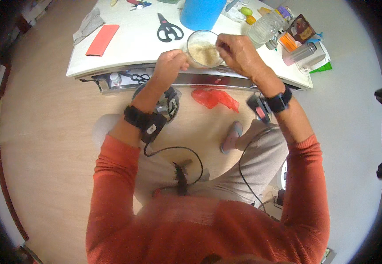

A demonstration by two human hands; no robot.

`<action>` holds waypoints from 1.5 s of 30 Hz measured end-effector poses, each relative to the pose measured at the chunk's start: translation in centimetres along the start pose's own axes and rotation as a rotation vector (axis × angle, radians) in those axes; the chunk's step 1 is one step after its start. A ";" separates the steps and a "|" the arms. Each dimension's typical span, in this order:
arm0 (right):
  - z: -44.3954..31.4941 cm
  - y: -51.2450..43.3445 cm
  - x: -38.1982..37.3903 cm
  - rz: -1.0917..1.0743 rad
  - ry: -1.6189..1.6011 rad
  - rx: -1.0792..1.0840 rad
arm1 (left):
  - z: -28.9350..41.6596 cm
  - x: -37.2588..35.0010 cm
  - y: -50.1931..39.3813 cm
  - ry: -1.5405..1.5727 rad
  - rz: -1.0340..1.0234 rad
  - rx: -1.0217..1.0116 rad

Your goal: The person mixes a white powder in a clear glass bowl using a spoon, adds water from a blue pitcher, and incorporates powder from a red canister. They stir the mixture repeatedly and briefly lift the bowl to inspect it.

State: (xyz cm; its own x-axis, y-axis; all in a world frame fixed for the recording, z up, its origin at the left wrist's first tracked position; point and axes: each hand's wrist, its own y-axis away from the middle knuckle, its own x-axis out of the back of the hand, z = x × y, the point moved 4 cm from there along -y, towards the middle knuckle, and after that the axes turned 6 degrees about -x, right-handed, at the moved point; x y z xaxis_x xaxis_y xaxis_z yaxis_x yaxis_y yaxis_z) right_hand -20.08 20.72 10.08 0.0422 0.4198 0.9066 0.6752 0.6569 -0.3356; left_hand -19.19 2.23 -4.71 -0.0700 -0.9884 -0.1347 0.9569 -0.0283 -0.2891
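A clear glass mug (203, 54) with a pale beige, grainy substance inside stands tilted near the front edge of the white table (131, 49). At its left side, my left hand (171, 66) is closed around the mug's handle. My right hand (238, 52) is at the mug's right rim with thumb and fingers pinched together; whether they hold something thin is hidden. Black-handled scissors (167, 29) lie to the left of a blue cylindrical container (202, 13), which is just behind the mug.
A coral-coloured flat case (102, 40) and a grey cloth (88, 25) lie at the left. Plastic bottles (265, 29), fruit (246, 12) and packets crowd the right. Below the tabletop are an open shelf (125, 78), a bin (171, 105) and a red plastic bag (214, 99) on the floor.
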 end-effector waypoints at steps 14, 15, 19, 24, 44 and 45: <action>-0.1 -0.1 -0.4 -0.159 -0.127 0.059 | -0.3 -0.1 -0.3 -0.056 0.024 -0.018; 0.2 -0.1 -0.2 -0.088 -0.009 -0.014 | -0.3 -0.2 -0.3 -0.046 0.014 -0.021; 0.9 0.0 -0.6 -0.213 -0.002 -0.233 | -0.1 0.1 -0.1 -0.105 0.081 -0.029; 0.5 -0.4 -0.1 -0.058 0.086 -0.015 | -0.5 -0.3 -0.2 -0.027 -0.003 -0.027; 1.9 0.6 -0.7 -0.154 -0.079 -0.092 | -1.1 -1.2 -1.1 -0.064 0.011 -0.026; 1.6 0.6 -0.7 -0.128 -0.151 0.005 | -1.1 -1.4 -1.2 -0.024 0.003 -0.025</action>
State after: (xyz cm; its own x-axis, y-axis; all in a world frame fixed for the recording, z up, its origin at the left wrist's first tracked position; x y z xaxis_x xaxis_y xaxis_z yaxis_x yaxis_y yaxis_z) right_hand -20.89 21.83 8.83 -0.1551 0.4212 0.8936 0.6639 0.7143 -0.2214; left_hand -20.53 3.81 -5.26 -0.0604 -0.9917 -0.1131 0.9498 -0.0222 -0.3122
